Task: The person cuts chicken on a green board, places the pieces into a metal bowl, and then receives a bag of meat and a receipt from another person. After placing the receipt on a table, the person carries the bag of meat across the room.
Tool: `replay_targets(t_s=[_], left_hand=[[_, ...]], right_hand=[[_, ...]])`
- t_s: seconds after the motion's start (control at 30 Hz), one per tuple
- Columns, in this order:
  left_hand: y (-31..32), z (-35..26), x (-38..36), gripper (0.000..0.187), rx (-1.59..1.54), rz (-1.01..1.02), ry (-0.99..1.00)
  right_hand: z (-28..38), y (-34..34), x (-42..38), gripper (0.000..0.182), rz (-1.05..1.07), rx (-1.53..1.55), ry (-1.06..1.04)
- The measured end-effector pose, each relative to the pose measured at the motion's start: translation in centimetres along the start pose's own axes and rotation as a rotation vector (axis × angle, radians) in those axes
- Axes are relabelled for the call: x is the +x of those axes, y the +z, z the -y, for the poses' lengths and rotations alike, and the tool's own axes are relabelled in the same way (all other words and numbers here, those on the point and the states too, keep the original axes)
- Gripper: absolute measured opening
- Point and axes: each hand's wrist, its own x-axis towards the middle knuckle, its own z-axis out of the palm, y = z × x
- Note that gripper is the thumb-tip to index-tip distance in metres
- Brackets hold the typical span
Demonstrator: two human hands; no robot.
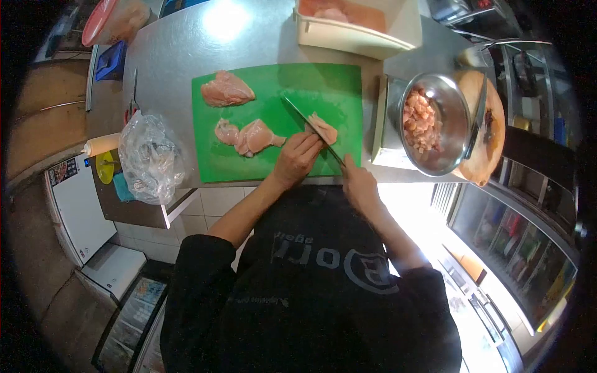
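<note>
A knife (303,119) lies slantwise over the green cutting board (280,81), its handle in my closed right hand (359,186). Under and beside its blade is a small piece of raw chicken (324,130). My left hand (297,158) is closed against that piece, fingertips bent in close to the blade. Left of my left hand lie more chicken pieces (254,138). A larger chicken breast (227,90) rests at the board's upper left. To the right of the board stands a metal bowl (454,105) with diced chicken (420,121) in it.
Beyond the board is a white tub (354,42) with chicken in reddish liquid. A round wooden board (494,137) with another knife (479,118) lies right of the bowl. At the left are a crumpled plastic bag (149,158), a squeeze bottle (102,145) and a blue container (111,61).
</note>
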Motion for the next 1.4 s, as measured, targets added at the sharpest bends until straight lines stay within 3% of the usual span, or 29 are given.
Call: replay_targets(t_s=[0.17,0.23,0.47,0.53,0.93,1.13,1.4], left_hand=[[0.5,0.7,0.0,0.024,0.009,-0.048,0.002],[0.1,0.6,0.1,0.024,-0.009,-0.029,0.002],[-0.9,0.0,0.4,0.022,-0.017,-0.046,0.039],[-1.4,-0.7,0.1,0.023,-0.018,-0.166,-0.051],[-0.6,0.2,-0.5,0.024,-0.024,-0.047,-0.036],[-0.4,0.3,-0.6,0.022,0.007,-0.059,-0.049],[-0.4,0.3,-0.5,0.021,-0.052,-0.086,-0.095]], right_hand=[[-2.7,0.3,-1.6,0.024,-0.062,0.037,-0.05],[-3.3,-0.7,-3.0,0.023,0.026,0.095,0.004],[-1.4,-2.8,-3.1,0.018,-0.049,0.117,0.006],[-1.1,-3.0,-3.6,0.017,-0.042,0.132,0.012],[-0.7,-2.2,-4.5,0.019,-0.006,0.037,0.007],[0.4,1.2,0.2,0.027,-0.07,0.052,-0.052],[-3.5,0.6,-3.5,0.026,0.001,0.09,-0.011]])
